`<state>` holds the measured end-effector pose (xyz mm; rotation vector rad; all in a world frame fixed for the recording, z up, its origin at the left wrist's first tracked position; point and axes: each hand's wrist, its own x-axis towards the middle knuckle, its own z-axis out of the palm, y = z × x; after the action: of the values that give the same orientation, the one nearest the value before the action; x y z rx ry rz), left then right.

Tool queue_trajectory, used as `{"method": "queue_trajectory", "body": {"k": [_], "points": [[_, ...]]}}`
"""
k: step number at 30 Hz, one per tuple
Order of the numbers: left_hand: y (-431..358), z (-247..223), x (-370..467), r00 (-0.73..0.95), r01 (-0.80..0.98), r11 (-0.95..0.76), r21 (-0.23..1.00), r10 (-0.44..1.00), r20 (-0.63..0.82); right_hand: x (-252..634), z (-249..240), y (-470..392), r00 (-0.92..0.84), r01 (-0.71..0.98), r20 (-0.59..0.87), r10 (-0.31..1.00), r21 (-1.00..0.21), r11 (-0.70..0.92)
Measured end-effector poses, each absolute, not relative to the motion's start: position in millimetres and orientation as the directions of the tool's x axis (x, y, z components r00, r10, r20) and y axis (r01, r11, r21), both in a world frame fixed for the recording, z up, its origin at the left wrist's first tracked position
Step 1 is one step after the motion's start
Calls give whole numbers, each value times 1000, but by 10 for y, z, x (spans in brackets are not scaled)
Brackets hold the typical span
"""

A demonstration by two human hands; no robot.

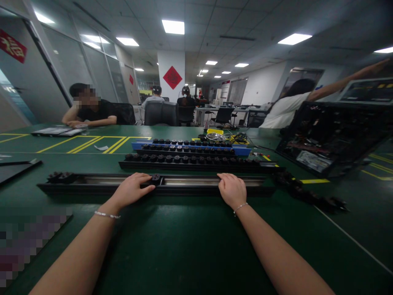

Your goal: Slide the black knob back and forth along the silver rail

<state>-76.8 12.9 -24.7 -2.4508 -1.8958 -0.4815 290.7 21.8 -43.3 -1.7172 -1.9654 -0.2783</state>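
Note:
A long black power track [190, 189] with a metallic channel lies crosswise in front of me. My left hand [132, 189] is closed, fingers and thumb at the left side of a small black socket module [156, 179] that sits in the channel. My right hand [232, 189] is wrapped over the track further right, its fingers reaching across the top edge. More black socket modules [63, 177] sit at the track's left end. The undersides of both hands are hidden.
Behind lie a black track with sockets [196, 164] and a blue track [242, 150]. Loose black modules [310, 194] are strewn at the right, near an open black case [331, 135]. A person [92, 108] sits across the green table [172, 246]; another stretches an arm at right.

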Motion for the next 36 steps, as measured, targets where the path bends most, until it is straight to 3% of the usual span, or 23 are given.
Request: {"method": "queue_trajectory", "body": {"k": [36], "points": [[75,-225,-357,324,923,-355,151,926,195,2896,-409,207,-66,968,490,869,-178,174]]}}
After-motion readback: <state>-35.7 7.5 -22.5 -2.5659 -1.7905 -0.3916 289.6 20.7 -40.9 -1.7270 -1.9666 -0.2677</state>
